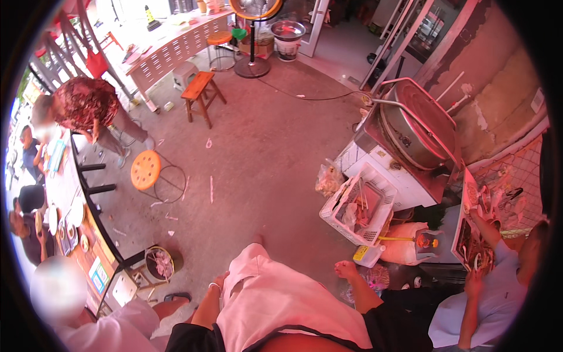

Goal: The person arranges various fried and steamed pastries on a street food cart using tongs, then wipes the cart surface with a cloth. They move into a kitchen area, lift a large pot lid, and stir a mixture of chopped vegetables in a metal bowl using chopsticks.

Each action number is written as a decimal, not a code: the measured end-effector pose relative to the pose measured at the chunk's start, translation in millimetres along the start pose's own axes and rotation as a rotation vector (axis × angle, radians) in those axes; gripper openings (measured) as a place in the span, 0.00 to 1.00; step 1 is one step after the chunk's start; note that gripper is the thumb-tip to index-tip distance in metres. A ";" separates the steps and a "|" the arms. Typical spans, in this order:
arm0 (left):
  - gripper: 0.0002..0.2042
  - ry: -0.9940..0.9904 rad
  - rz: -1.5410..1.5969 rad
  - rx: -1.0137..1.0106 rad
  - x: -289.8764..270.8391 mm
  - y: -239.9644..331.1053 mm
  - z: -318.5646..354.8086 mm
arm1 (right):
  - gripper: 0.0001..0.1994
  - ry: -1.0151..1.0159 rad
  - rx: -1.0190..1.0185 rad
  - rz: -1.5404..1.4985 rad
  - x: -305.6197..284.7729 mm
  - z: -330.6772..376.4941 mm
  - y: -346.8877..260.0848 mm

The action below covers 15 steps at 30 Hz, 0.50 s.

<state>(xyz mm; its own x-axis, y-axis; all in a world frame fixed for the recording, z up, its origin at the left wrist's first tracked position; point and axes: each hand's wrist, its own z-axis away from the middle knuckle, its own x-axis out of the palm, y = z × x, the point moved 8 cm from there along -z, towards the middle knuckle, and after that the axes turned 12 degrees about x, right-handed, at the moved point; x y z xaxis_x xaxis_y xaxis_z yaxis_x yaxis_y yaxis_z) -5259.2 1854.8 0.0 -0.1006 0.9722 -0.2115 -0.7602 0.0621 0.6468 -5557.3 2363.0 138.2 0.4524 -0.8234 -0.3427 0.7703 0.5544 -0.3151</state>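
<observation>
My left hand (219, 280) hangs at my side against the pale cloth (267, 293) over my front. A band circles its wrist, and its fingers are mostly hidden at the cloth's edge. Held away from my body, my right hand (346, 270) is curled closed with nothing visible in it. Nearest to it are a white jug with a yellow label (368, 256) and a white plastic crate (359, 202) with tongs and bags inside. An orange-pink gas cylinder (404, 242) lies just beyond the jug.
At right stand a large round metal cooker (410, 123) and a person working at a food tray (469, 234). People sit and stand around a long table (97, 240) at left. A bin (161, 264), an orange stool (145, 169), a wooden bench (200, 89) and a fan (253, 64) stand about.
</observation>
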 end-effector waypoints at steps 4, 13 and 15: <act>0.24 -0.286 0.239 -0.068 -8.4 130.5 -84.3 | 0.06 -0.006 0.029 -0.059 -24.0 0.8 -92.7; 0.18 -0.728 -1.023 0.365 -46.7 387.4 -266.2 | 0.08 -0.394 0.062 -0.483 -16.8 -217.7 -201.2; 0.22 -0.747 -1.312 0.368 -46.8 470.0 -330.5 | 0.09 -0.498 0.023 -0.583 -55.3 -309.4 -203.5</act>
<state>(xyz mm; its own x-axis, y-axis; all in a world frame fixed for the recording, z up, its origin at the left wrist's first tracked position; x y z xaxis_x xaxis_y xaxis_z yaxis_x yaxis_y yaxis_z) -5823.9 1763.8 71.7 0.9019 0.0745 -0.4254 0.1489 0.8709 0.4684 -5878.2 2333.3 -52.6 0.1146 -0.9425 0.3141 0.9531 0.0151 -0.3023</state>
